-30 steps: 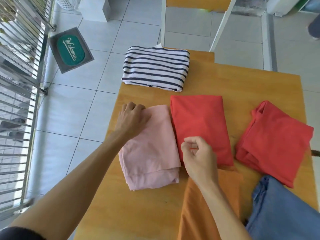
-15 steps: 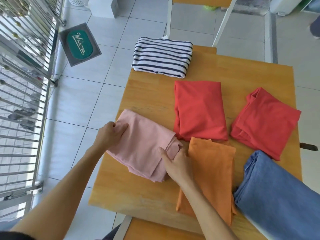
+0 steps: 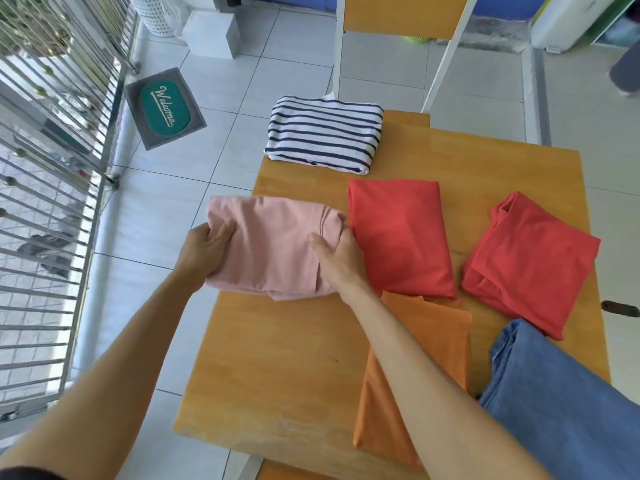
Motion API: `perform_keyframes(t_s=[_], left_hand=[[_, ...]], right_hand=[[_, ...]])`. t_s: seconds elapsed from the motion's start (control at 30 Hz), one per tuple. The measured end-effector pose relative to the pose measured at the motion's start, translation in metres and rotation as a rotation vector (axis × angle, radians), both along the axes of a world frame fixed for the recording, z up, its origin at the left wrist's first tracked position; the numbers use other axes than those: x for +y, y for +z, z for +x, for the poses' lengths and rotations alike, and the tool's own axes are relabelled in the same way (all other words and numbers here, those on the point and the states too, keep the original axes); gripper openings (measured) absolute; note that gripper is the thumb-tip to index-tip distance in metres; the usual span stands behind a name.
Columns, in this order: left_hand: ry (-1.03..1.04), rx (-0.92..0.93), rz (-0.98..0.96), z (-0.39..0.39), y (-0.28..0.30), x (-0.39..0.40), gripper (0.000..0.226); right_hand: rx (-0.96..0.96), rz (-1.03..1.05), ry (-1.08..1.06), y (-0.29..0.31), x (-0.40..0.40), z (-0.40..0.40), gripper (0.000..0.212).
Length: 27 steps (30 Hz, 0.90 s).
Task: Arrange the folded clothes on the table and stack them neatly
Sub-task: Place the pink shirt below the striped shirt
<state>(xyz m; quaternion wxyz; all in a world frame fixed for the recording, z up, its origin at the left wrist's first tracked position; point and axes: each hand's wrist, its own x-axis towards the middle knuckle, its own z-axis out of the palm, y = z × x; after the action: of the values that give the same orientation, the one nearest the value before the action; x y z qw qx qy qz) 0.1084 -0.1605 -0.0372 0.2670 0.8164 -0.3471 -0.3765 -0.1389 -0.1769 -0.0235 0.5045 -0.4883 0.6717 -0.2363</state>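
Both hands are closed on the folded pink garment [image 3: 273,247]: the left hand [image 3: 204,251] pinches its left edge with the thumb on top, the right hand [image 3: 337,252] clamps its right edge, where the cloth bunches under the fingers. The bundle looks lifted and hangs partly past the left edge of the wooden table [image 3: 277,358]. It is soft, light cloth that will sag and unfold if held by one corner, so a hold on two opposite edges, fingers under the bottom layer, seems the safest way to keep the fold.

Just right of it lies a folded red garment [image 3: 398,233], with a second red garment [image 3: 526,261] further right, an orange one [image 3: 415,358] under the right forearm, blue denim [image 3: 561,393] at the near right and a striped shirt [image 3: 325,133] at the far edge.

Half a second ago the pink bundle lay skewed on the table beside the orange piece; now it is squared up and carried further away and leftward
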Motion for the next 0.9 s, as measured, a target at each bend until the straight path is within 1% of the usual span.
perform_keyframes(t_s=[0.07,0.23,0.37,0.43,0.57,0.7,0.9], left_hand=[[0.001,-0.005,-0.029,-0.004,0.001,-0.031,0.047],[-0.085,-0.012,-0.012,-0.017,-0.009,-0.093,0.042],[-0.138,-0.02,0.013,-0.03,-0.022,-0.121,0.037],[-0.137,-0.024,0.018,-0.038,-0.025,-0.133,0.037],[-0.064,-0.038,0.012,-0.045,-0.029,-0.144,0.04],[-0.03,-0.102,-0.009,-0.043,-0.029,-0.142,0.033],[0.009,-0.198,-0.032,-0.039,-0.029,-0.133,0.034]], right_hand=[[-0.004,0.008,-0.017,-0.002,-0.03,0.0,0.061],[0.102,0.116,-0.038,-0.019,-0.081,-0.022,0.055],[0.159,0.079,-0.104,-0.027,-0.108,-0.051,0.052],[0.154,0.066,-0.117,-0.029,-0.116,-0.062,0.052],[0.158,0.062,-0.071,-0.033,-0.123,-0.066,0.049],[0.146,0.063,-0.067,-0.033,-0.123,-0.059,0.049],[0.185,0.037,-0.03,-0.033,-0.123,-0.046,0.049]])
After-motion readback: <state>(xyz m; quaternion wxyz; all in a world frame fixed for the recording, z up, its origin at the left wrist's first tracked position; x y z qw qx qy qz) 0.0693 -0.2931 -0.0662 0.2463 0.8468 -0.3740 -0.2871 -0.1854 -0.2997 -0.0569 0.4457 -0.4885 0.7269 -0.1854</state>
